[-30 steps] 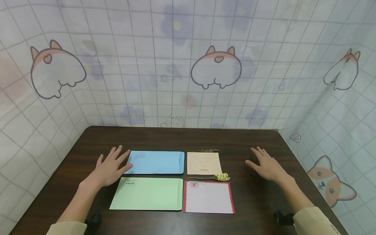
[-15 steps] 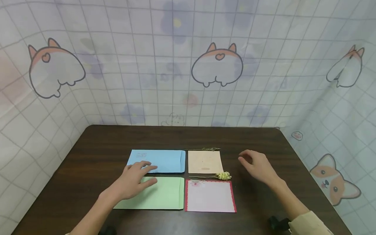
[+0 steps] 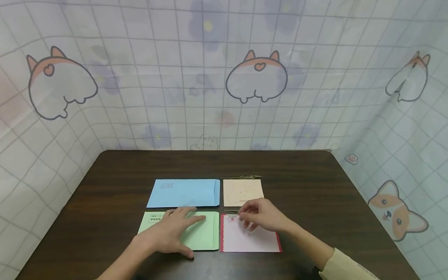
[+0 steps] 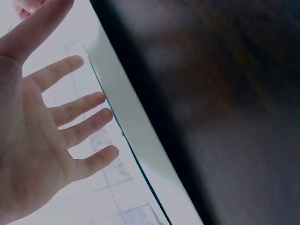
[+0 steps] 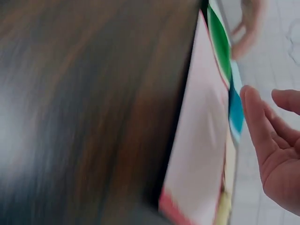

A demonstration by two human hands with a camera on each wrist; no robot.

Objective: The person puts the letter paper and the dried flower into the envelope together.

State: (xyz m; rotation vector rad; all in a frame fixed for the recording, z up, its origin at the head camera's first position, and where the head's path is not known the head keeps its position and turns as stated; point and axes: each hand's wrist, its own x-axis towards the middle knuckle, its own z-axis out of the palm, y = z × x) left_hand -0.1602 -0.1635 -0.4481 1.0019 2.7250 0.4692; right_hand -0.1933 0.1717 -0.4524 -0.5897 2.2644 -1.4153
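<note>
Left wrist view shows the left hand (image 4: 40,138) palm-side; head, its back.

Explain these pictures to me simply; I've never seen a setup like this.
There's no robot here: just a person's two bare hands. The wide picture comes from a camera worn on the head; the two close ones come from cameras worn on the wrists, one for each hand. On the dark table lie a blue envelope, a green envelope, a beige card, a red-edged card, a thin dried sprig and a second stem, partly hidden. The left hand is spread over the green envelope; the right hand is over the red-edged card. Neither appears to hold anything.
</note>
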